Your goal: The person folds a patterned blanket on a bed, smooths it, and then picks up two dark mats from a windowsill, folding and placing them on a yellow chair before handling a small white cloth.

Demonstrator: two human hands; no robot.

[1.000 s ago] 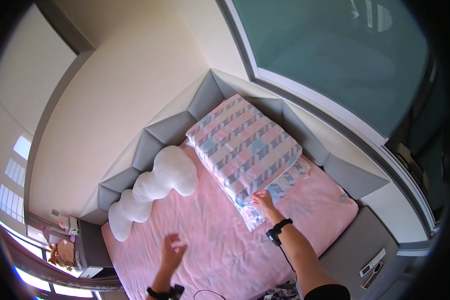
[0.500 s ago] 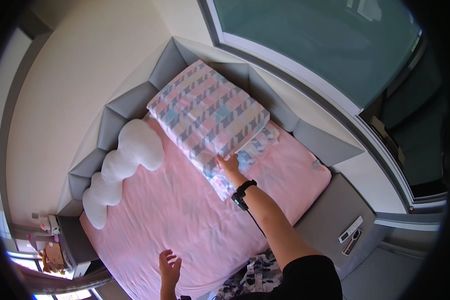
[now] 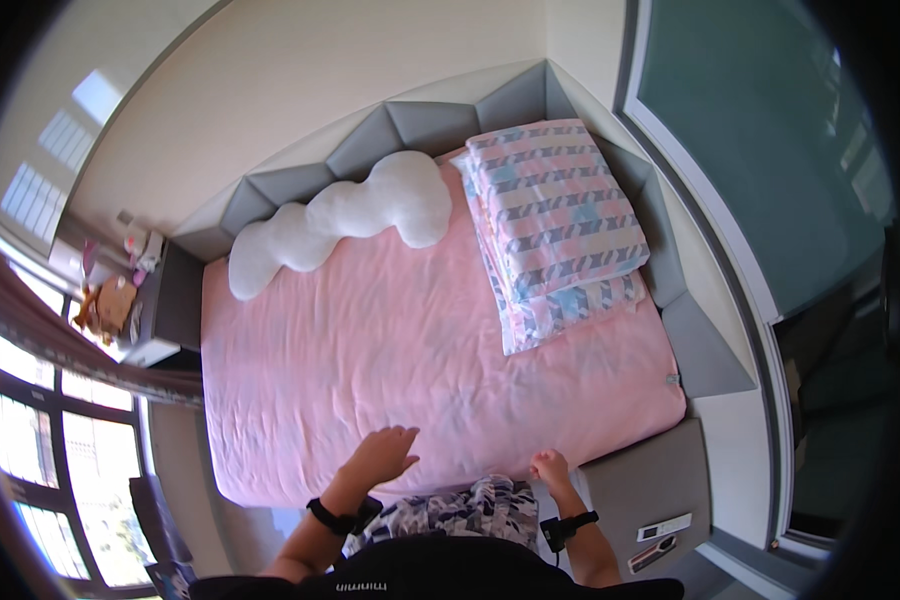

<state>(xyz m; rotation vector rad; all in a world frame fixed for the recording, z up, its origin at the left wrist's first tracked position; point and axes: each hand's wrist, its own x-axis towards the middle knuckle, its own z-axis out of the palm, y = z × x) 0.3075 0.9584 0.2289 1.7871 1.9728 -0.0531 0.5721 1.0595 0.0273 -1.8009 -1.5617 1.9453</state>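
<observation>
- My left grip [image 3: 378, 456] is open.
- My right grip [image 3: 552, 468] curls; whether closed, I cannot tell.
- From me, the folded bedding [image 3: 562, 210] lies at one o'clock, white pillow [image 3: 345, 212] at eleven.

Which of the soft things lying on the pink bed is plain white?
The long, cloud-shaped cushion, left of the folded bedding, which is patterned in grey, pink and blue.
</observation>
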